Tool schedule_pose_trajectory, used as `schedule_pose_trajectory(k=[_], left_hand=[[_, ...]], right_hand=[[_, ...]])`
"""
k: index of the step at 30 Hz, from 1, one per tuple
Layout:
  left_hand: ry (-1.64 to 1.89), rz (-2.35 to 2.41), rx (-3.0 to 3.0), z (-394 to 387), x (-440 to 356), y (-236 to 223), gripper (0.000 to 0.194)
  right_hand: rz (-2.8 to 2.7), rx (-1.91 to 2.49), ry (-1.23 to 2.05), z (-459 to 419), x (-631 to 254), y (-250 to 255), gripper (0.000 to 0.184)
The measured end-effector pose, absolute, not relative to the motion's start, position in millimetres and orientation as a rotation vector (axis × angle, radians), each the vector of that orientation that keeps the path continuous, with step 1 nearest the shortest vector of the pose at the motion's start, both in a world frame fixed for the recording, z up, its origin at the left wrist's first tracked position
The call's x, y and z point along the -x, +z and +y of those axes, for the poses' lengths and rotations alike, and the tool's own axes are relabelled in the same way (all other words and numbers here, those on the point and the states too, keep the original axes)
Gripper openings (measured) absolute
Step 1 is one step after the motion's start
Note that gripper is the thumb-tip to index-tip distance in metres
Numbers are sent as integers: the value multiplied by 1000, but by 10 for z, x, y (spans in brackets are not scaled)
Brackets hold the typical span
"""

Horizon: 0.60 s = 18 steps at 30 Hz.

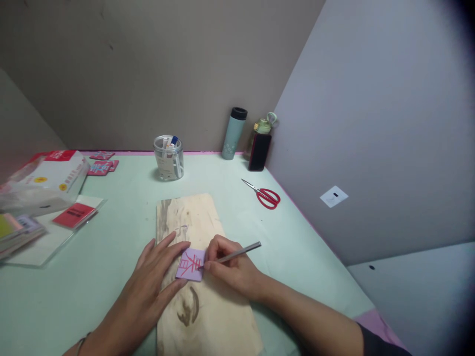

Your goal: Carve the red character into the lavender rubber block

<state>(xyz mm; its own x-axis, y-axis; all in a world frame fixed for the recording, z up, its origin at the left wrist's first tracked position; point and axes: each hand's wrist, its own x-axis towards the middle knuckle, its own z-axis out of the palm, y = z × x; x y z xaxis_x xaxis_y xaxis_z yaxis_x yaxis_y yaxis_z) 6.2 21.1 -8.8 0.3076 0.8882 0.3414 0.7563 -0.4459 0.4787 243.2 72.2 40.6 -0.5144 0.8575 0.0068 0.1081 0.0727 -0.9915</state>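
A small lilac square of paper (190, 265) with a red character on it lies on a pale wooden board (193, 217). My left hand (148, 284) rests flat on the board, fingers spread, pressing the paper's left edge. My right hand (228, 269) is closed around a thin metal craft knife (239, 252), held like a pen, with its tip on the paper's right side.
Red-handled scissors (267, 196) lie to the right of the board. A clear jar (168, 157), a grey-green flask (234, 133) and a bottle (261, 141) stand at the back. Paper packs (48, 178) and red cut-outs (102, 165) sit on the left. A wall runs close along the right.
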Motion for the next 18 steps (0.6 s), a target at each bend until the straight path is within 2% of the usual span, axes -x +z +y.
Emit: schedule_pose_trajectory(k=[18], left_hand=[[866, 1488, -2314, 202, -70, -64, 48]], right_hand=[[-1837, 977, 1452, 695, -2428, 439, 18]])
